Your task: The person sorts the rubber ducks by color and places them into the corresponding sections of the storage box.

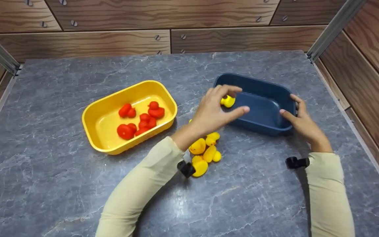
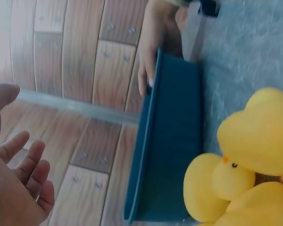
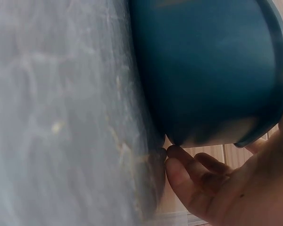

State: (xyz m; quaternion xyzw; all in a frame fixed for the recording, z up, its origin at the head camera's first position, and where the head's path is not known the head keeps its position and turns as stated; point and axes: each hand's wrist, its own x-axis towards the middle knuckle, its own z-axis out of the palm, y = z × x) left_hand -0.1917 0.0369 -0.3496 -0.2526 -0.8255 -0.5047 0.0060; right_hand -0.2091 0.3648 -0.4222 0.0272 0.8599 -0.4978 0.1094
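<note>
Head view puts the left hand [image 1: 211, 108] over the nine o'clock end of the navy tub [image 1: 262, 110], thumb and fingers parted, gripping nothing; the right hand [image 1: 306, 125] pinches the three o'clock wall, thumb inside the rim. One yellow duck [image 1: 229, 101] shows in the left hand's gap; whether it rests on the tub's floor or is mid-drop, I can't fairly tell. Placing ducks well would mean releasing each one low, with the right hand bracing the tub without tilting it. Other yellow ducks [image 1: 197, 146], smooth and rounded, one showing an orange beak and dark eye, lie heaped on the worktop [image 1: 61, 184] at about eight o'clock; red ducks [image 1: 126, 131] sit in the yellow tub [image 1: 105, 128] at nine.
</note>
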